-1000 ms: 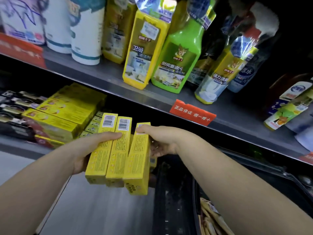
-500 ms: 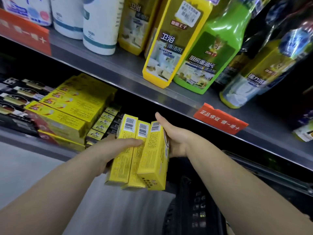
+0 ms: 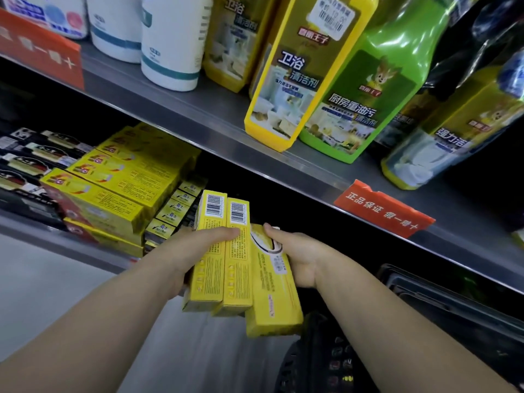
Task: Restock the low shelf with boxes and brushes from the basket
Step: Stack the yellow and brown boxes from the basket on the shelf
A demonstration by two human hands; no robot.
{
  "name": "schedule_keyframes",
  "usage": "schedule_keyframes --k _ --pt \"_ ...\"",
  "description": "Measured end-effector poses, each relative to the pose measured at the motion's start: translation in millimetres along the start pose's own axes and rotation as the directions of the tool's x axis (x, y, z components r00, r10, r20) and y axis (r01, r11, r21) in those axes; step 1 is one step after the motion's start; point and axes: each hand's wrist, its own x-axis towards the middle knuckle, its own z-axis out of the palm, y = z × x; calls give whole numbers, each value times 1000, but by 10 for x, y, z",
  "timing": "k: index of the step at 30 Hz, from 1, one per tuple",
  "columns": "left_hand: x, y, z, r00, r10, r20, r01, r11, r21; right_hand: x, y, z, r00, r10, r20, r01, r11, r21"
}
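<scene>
The left hand [image 3: 195, 249] curls round two yellow barcode boxes [image 3: 211, 270], thumb across them; the right hand [image 3: 300, 258] grips a third yellow box [image 3: 269, 296] touching them, just off the low shelf [image 3: 51, 236] front edge, near the black basket [image 3: 326, 364]

Steel upper shelf [image 3: 198, 120]; perhaps grey floor [image 3: 42, 279]

boxes [image 3: 232, 259] between hands, bottles [image 3: 286, 72] above
</scene>
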Motion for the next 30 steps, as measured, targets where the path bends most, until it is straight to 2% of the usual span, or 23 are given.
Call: schedule_keyframes --k 3,5,6,8,9,11,13,14,16,17,18,19,20,22,23,24,26,28,30 --pt "31 1 1 998 22 -55 -23 1000 -14 31 -95 -76 999 -30 -14 29 998 -49" --pt "48 10 -13 992 39 -120 -44 998 -46 43 -218 -166 990 -131 -51 126 987 -96" --pt "58 13 -22 990 42 -138 -51 997 -64 62 -276 -212 976 -199 -85 180 966 -188" --pt "90 18 -37 987 47 -153 -60 995 -83 167 -366 -292 924 -343 -171 216 835 -506" --pt "105 21 -44 986 48 -160 -63 994 -88 249 -392 -311 894 -401 -198 178 725 -665" --pt "125 25 -55 983 52 -175 -70 993 -96 439 -394 -325 862 -480 -163 127 514 -848" --pt "140 26 -57 979 59 -195 -80 992 -99 675 -359 -320 842 -527 -117 158 447 -881" --pt "147 24 -54 977 64 -202 -86 991 -103 782 -353 -319 825 -545 -152 196 527 -827" --pt "167 15 -55 973 76 -220 -102 989 -109 964 -328 -307 844 -481 -235 303 791 -532" --pt "184 12 -57 970 79 -229 -107 988 -112 1047 -312 -302 865 -448 -224 322 840 -438" --pt "201 11 -55 969 80 -232 -109 987 -116 1123 -289 -291 885 -430 -179 316 837 -446" --pt "214 13 -50 970 77 -231 -107 987 -123 1198 -246 -280 903 -410 -132 292 808 -512" --pt "228 14 -43 971 75 -226 -107 986 -131 1275 -209 -263 911 -407 -68 275 722 -634" --pt "261 12 -28 974 71 -214 -103 984 -144 1391 -165 -223 915 -397 78 247 396 -884" --pt "278 7 -19 975 69 -211 -101 984 -144 1422 -148 -210 915 -389 110 240 302 -923" --pt "298 4 -11 975 67 -212 -98 985 -140 1429 -150 -213 918 -380 113 233 286 -930" --pt "337 10 -1 975 62 -216 -91 987 -131 1419 -186 -288 922 -380 72 210 334 -919" --pt "343 25 6 975 54 -216 -82 989 -124 1371 -205 -435 939 -343 -15 113 349 -930" --pt "335 19 -2 979 46 -201 -71 990 -121 1307 -162 -557 967 -241 -77 -7 276 -961"
